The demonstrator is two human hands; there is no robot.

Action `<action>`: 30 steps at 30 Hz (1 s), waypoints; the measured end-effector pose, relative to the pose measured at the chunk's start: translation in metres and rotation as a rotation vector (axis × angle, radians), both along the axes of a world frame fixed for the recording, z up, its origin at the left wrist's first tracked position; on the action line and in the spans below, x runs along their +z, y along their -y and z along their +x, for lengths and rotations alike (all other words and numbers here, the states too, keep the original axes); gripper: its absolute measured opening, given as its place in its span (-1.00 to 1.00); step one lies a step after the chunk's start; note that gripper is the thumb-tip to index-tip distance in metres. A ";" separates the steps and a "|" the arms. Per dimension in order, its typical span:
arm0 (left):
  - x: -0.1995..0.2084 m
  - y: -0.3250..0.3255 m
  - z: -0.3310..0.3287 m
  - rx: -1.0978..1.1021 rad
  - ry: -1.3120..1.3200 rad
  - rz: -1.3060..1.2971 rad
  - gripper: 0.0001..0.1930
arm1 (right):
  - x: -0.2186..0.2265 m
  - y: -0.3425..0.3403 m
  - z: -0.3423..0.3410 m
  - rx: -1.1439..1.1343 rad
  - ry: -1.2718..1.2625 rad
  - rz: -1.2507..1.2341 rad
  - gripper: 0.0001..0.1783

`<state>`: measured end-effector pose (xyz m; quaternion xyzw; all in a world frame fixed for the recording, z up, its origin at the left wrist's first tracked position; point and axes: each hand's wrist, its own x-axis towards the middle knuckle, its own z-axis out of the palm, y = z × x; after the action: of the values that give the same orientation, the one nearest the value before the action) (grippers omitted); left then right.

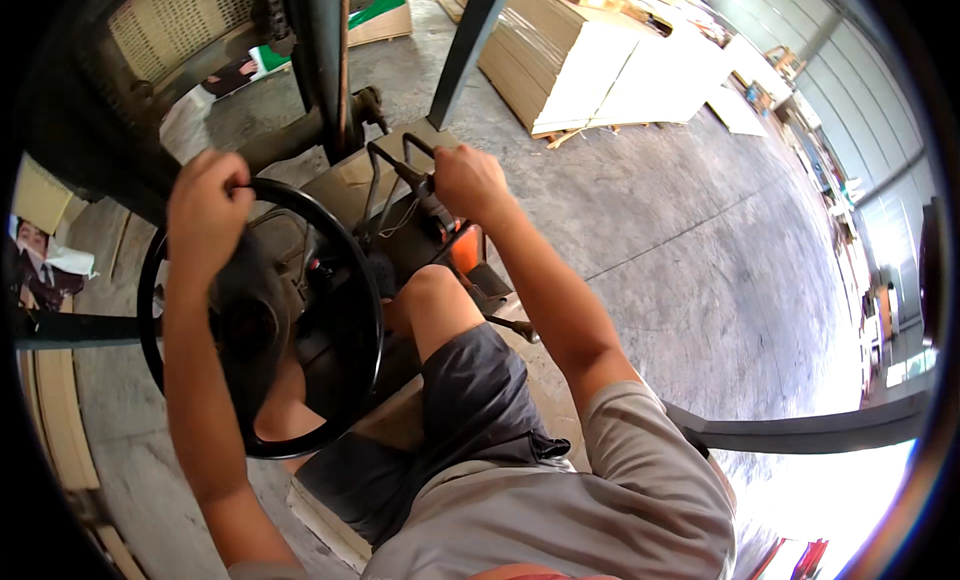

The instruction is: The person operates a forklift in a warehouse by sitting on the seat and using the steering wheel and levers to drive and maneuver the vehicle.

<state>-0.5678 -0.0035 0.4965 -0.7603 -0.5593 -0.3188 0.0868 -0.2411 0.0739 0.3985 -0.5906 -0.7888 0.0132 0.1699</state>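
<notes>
I sit at the controls of a forklift-like vehicle. My left hand is closed on the upper left of the black steering wheel, fingers curled at the rim. To the right of the wheel, my right hand is closed around the top of a control lever; its grip is mostly hidden by the fingers. Beside it stand bent metal levers. An orange object sits below my right wrist, partly covered.
Mast uprights rise ahead, with a slanted dark post to their right. A tall stack of pale boards stands on the concrete floor. More boards lie at the left. A dark bar crosses at the right.
</notes>
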 end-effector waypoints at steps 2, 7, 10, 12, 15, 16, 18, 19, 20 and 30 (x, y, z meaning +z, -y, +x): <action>-0.010 0.032 0.058 -0.028 0.010 0.036 -0.83 | -0.002 0.027 0.028 -0.003 0.009 -0.024 -0.78; -0.020 0.101 0.151 -0.197 -0.032 -0.048 -0.72 | -0.002 0.066 0.074 -0.005 0.017 0.014 -0.75; -0.032 0.136 0.204 -0.225 -0.018 -0.128 -0.70 | -0.006 0.085 0.112 0.031 0.042 -0.014 -0.76; -0.033 0.150 0.233 -0.210 0.012 -0.130 -0.69 | 0.001 0.095 0.133 0.032 0.045 -0.043 -0.78; -0.046 0.164 0.274 -0.185 0.040 -0.069 -0.72 | -0.005 0.102 0.171 0.112 0.115 -0.037 -0.80; -0.054 0.170 0.287 -0.166 0.042 -0.064 -0.72 | -0.014 0.106 0.184 0.130 0.117 -0.031 -0.80; -0.070 0.182 0.313 -0.127 0.056 -0.064 -0.78 | -0.032 0.113 0.209 0.142 0.121 -0.025 -0.81; -0.073 0.187 0.327 -0.114 0.055 -0.063 -0.78 | -0.036 0.116 0.222 0.155 0.120 -0.024 -0.81; -0.075 0.192 0.342 -0.090 0.051 -0.049 -0.79 | -0.040 0.119 0.235 0.161 0.092 0.003 -0.82; -0.109 0.225 0.466 0.013 0.086 0.012 -0.88 | -0.077 0.135 0.345 0.268 0.010 0.116 -0.84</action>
<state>-0.1016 -0.2287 0.3880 -0.7417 -0.5654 -0.3541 0.0694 0.1036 -0.0615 0.3216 -0.4691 -0.8609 -0.0128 0.1965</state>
